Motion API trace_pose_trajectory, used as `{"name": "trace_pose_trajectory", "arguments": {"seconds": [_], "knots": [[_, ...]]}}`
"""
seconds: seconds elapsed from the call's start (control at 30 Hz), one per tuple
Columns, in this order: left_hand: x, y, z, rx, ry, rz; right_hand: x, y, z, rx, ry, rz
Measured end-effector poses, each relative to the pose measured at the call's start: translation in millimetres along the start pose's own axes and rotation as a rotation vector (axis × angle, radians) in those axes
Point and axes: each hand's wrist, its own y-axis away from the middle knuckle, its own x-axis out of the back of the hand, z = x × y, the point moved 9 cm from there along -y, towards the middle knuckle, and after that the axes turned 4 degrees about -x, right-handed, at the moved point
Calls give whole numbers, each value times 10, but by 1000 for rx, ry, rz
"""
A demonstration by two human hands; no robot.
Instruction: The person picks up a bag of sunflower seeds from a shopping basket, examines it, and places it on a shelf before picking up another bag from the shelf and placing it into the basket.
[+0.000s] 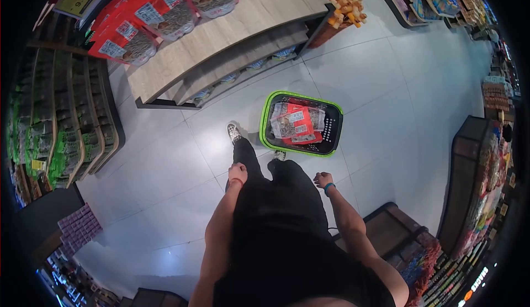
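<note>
My left hand [237, 173] hangs beside my left thigh, its fingers curled into a loose fist with nothing visible in them. Past my right thigh, my right hand [323, 180] hangs loosely open, fingers slightly bent and a little apart, holding nothing. A black shopping basket with a bright green rim [264, 122] sits on the floor just beyond my feet, touched by neither hand. Inside it lie several red-and-clear bags [298, 125] of what look like seeds; they overlap, so some are partly hidden.
Ahead to the left, a wooden display shelf [237, 22] bears upright red seed bags [165, 17]. Stocked shelves [61, 114] stand at the far left, and others [469, 180] at the right. A display of brown and yellow items [339, 0] adjoins the wooden shelf's end. Pale tiles [381, 108] cover the floor.
</note>
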Motion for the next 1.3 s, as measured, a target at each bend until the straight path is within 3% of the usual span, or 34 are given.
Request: {"name": "trace_pose_trajectory", "arguments": {"seconds": [0.13,0.27,0.3,0.4,0.43,0.53,0.6,0.67,0.73,0.8,0.9,0.97,1.07,1.1,1.17,1.23,1.27,1.3], "knots": [[-146,-124,246,-23,17,-88,246,114,568,-119,-67,35],[-367,-138,499,-186,-234,-195,146,10,792,-152,-54,6],[-478,-135,514,-143,-294,-336,103,-50,799,-174,-59,3],[-748,-243,479,-146,-388,-429,-155,-506,441,-97,-99,-57],[-876,-327,414,-69,-413,-553,-249,-718,257,-33,-105,-68],[-1102,-600,239,-16,-577,-547,-422,-1443,-273,156,-71,-66],[-1372,-660,5,-4,-541,-635,-478,-2252,-486,441,59,10],[-1401,-762,93,-28,-691,-559,-329,-2562,-1046,366,360,277],[-1430,-888,63,-29,-713,-568,-220,-3085,-1275,311,375,407],[-1372,-989,49,-58,-670,-495,-135,-3777,-1327,522,271,589],[-1321,-1105,-46,-67,-678,-415,-136,-4274,-1516,564,191,610],[-1267,-1137,-59,-62,-676,-368,-191,-4475,-1499,359,250,536],[-1263,-1158,-52,-45,-678,-379,-372,-4790,-1333,244,441,433],[-1251,-1144,-54,-47,-678,-382,-432,-4824,-1220,240,440,434],[-1268,-1158,-25,-57,-641,-366,-440,-4405,-1459,882,91,410],[-1302,-1146,16,-54,-631,-393,-616,-4082,-1198,489,19,74],[-1311,-1134,16,-31,-638,-421,-580,-3192,-1672,705,225,139],[-1323,-1118,34,-29,-638,-446,-686,-3069,-1440,783,223,121]]}}
